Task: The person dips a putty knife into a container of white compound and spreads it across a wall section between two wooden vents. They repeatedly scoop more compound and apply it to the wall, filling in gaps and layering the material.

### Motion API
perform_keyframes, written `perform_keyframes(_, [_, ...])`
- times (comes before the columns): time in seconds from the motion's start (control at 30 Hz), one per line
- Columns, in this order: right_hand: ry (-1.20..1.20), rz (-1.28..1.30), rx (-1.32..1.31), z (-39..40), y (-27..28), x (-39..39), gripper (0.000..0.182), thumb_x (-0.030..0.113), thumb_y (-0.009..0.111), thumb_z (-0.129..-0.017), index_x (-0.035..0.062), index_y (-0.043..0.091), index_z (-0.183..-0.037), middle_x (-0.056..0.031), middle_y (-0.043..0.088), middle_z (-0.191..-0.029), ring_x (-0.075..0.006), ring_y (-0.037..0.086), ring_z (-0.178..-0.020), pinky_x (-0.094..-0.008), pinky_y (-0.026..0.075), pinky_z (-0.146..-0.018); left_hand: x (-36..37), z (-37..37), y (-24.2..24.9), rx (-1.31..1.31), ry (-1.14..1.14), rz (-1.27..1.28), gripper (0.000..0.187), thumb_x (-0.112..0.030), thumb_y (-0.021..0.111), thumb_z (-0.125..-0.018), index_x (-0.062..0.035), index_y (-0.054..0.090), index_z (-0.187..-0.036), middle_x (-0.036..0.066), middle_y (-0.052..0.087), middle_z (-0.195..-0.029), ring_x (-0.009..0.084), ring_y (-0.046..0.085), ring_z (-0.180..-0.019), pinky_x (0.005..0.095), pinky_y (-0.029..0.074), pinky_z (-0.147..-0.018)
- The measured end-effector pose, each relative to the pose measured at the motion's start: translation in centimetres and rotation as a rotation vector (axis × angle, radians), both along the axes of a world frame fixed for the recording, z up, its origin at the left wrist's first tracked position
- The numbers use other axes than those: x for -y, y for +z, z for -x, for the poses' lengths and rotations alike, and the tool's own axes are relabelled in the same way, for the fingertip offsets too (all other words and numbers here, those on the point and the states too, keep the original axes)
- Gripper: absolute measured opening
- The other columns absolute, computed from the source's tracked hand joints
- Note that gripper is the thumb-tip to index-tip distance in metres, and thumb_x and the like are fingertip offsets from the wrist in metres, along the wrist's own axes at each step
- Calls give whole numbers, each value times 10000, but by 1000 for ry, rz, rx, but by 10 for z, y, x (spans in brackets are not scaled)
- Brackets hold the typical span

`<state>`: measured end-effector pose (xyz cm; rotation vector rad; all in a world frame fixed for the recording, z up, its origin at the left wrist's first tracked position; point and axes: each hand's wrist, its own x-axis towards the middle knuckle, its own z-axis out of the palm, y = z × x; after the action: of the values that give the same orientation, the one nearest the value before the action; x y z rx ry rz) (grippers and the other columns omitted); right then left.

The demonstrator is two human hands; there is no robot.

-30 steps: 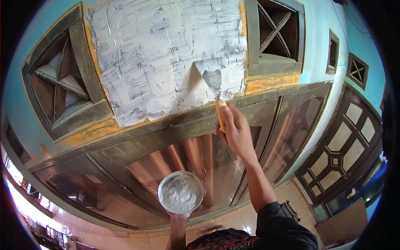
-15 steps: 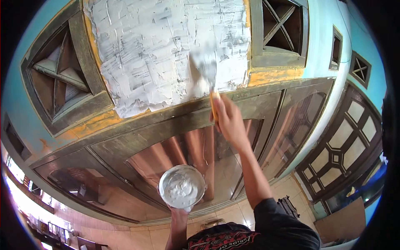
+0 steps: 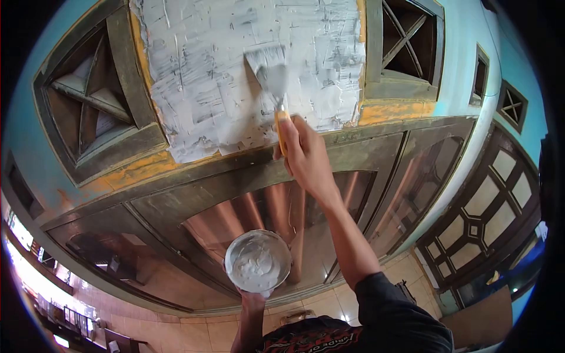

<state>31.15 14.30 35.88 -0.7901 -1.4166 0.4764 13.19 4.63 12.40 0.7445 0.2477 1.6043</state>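
My right hand grips the orange-yellow handle of a wide putty knife. The blade lies against a wall panel coated with rough white and grey paste, near the panel's middle. Below, my left hand holds up a round bowl from underneath, and its fingers are mostly hidden by the bowl. White paste with a stirred, uneven surface fills part of the bowl.
Wooden vents with crossed bars flank the panel, one on the left and one on the right. Under it runs a wooden frame with glass panes. A panelled door stands at the right, above a tiled floor.
The putty knife and my right hand have moved left and slightly up across the panel. My left hand and the bowl have stayed nearly in place.
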Motion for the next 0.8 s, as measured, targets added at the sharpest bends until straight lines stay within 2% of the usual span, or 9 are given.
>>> perform_keyframes(0.03, [-55, 9, 28, 3, -9, 0, 381, 355, 399, -1058, 40, 500, -870, -39, 552, -610, -67, 435, -439, -248, 347, -431, -5, 4, -7, 1, 4, -3, 746, -689, 465, -892, -147, 463, -1404, 123, 476, -1409, 367, 466, -1280, 549, 452, -1027])
perform_keyframes(0.07, [-84, 72, 33, 5, -21, 7, 371, 313, 440, -1045, -5, 548, -887, -101, 573, -599, -184, 554, -539, -339, 442, -566, -14, 10, -14, 154, -116, 140, 767, -718, 445, -879, -163, 464, -1407, 115, 478, -1415, 370, 464, -1285, 584, 430, -1032])
perform_keyframes(0.23, [-110, 178, 5, 13, -89, 41, 338, 281, 417, -1048, 0, 543, -909, -97, 580, -612, -187, 560, -536, -334, 436, -544, -10, 16, 10, 173, -179, 237, 814, -759, 430, -854, -174, 452, -1420, 111, 456, -1445, 389, 454, -1291, 663, 388, -1029])
perform_keyframes(0.4, [-111, 13, 20, 10, -36, 39, 327, 265, 406, -1050, -4, 536, -916, -111, 583, -614, -205, 576, -534, -340, 441, -544, -9, 8, 32, 287, -455, -20, 741, -727, 417, -891, -171, 508, -1373, 99, 492, -1418, 343, 486, -1263, 573, 421, -1043])
perform_keyframes(0.47, [-107, -28, 2, 16, -11, 24, 326, 266, 411, -1049, -5, 535, -917, -120, 586, -615, -214, 582, -533, -346, 444, -547, -13, 11, 13, 209, -293, 75, 739, -725, 412, -895, -172, 505, -1375, 97, 489, -1422, 342, 486, -1263, 569, 421, -1042])
perform_keyframes(0.53, [-20, -2, -30, 23, 0, 14, 383, 313, 388, -1062, 16, 524, -861, -47, 560, -623, -88, 478, -502, -278, 379, -485, -16, 13, 0, 130, -127, 169, 736, -723, 406, -898, -172, 502, -1377, 95, 486, -1425, 341, 486, -1262, 566, 422, -1042])
perform_keyframes(0.63, [-118, 47, 60, 27, -29, 12, 329, 281, 431, -1045, -3, 538, -919, -133, 596, -617, -239, 596, -556, -363, 448, -555, -16, 19, -9, 148, -91, 194, 716, -708, 401, -911, -170, 502, -1374, 97, 483, -1424, 333, 486, -1260, 553, 429, -1037])
perform_keyframes(0.7, [-137, 97, 77, 26, -66, 21, 333, 282, 426, -1049, -1, 543, -917, -111, 581, -606, -192, 586, -556, -342, 451, -554, -17, 24, -14, 374, -209, 263, 780, -735, 410, -883, -152, 481, -1396, 108, 479, -1431, 347, 479, -1278, 568, 424, -1041])
perform_keyframes(0.8, [-72, 182, 37, 19, -94, 42, 322, 270, 423, -1049, 2, 548, -923, -97, 568, -600, -159, 566, -555, -326, 448, -548, -7, 22, -5, 167, -34, 220, 775, -731, 413, -884, -152, 482, -1394, 101, 491, -1417, 341, 486, -1271, 566, 430, -1035])
